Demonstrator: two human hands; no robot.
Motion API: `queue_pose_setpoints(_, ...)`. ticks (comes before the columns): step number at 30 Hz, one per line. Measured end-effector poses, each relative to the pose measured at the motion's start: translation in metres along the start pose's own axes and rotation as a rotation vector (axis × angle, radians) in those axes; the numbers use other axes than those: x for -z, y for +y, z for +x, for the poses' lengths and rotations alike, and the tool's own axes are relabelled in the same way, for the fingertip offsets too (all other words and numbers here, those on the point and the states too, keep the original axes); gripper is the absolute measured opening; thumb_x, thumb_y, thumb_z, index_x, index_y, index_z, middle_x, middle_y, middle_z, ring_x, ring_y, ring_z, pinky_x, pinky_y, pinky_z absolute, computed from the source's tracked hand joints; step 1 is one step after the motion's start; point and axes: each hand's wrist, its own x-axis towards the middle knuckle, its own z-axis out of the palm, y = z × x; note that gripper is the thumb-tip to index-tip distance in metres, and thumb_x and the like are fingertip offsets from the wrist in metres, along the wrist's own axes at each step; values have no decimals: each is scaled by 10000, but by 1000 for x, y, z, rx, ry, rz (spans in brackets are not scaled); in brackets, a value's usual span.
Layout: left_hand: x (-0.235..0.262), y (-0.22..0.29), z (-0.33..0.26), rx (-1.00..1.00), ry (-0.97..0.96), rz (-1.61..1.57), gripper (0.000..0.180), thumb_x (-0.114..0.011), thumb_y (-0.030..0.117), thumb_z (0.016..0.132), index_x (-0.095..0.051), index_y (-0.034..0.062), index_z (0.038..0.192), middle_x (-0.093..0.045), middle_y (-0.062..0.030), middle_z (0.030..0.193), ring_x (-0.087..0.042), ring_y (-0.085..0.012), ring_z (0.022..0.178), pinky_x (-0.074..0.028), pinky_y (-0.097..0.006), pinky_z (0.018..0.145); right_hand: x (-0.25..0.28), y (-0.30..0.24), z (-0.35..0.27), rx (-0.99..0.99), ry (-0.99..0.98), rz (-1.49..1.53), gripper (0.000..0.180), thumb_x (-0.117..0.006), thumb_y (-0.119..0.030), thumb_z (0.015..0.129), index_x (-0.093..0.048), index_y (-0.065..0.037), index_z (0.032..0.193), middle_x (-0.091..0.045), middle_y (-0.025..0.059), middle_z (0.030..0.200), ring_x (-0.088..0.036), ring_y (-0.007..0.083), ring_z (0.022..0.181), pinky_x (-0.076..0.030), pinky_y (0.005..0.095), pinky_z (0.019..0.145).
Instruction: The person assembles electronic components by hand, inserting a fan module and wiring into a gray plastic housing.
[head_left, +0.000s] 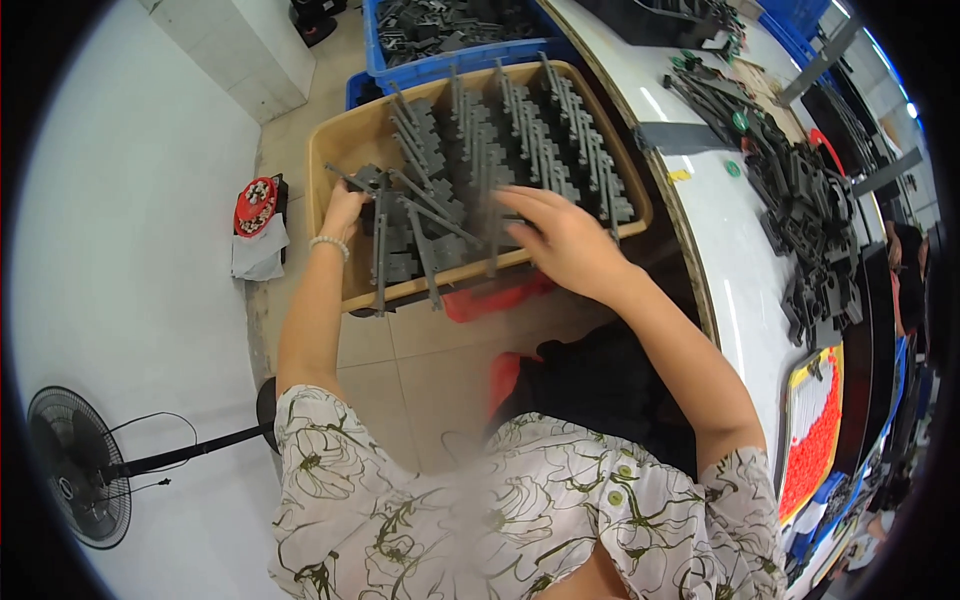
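A tan plastic bin (318, 160) stands in front of me, filled with rows of dark grey plastic parts (537, 140) that have long thin bars. At the bin's near left corner my left hand (343, 212) is closed around a grey plastic part (372, 182); its fingertips are partly hidden. My right hand (565, 240) reaches over the near rim, fingers stretched to the left and thumb apart. Its blurred fingertips are beside the upright bars of the middle row, and whether they touch is unclear.
Behind the bin is a blue crate (455, 62) of dark parts. A white worktable (668, 215) runs along the right, bearing piled black parts (800, 215) and a tray of small red pieces (808, 440). At left are a fan (80, 465) and a red round container (256, 205).
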Motion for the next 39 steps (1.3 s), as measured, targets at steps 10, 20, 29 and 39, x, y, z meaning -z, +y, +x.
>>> queue_pose_setpoints(10,-21,11,-12,-15,50,-90,510,-544,-109,662,-431,-34,1154,-536,-113,1014,-540,-211,910,-447,-301,775,-139,39,127,152,-233,-161,499,-508,-275,881,-368,-9,1279,-452,167,1290,-399,315,1233,-329,537,965)
queue_pose_setpoints(20,-6,11,16,50,81,-184,381,-503,-89,654,-468,-30,1028,-551,-95,836,-536,-199,740,-452,-294,673,-147,13,107,284,-257,-236,511,-544,-339,859,-436,-17,1240,-451,168,1305,-436,279,1209,-367,522,912)
queue_pose_setpoints(29,-12,20,32,-37,-32,113,452,-527,-33,690,-459,-30,1138,-568,-132,994,-568,-209,880,-460,-299,752,-153,5,106,347,-315,-343,460,-550,-367,849,-504,-46,1176,-475,98,1299,-414,226,1241,-343,541,934)
queue_pose_setpoints(39,-12,15,29,34,-144,-58,512,-507,-31,696,-426,-27,1202,-564,-122,1006,-569,-193,854,-462,-286,736,-155,-4,118,251,-235,-253,453,-659,-249,761,-507,-57,1142,-509,89,1159,-470,255,1147,-382,521,905)
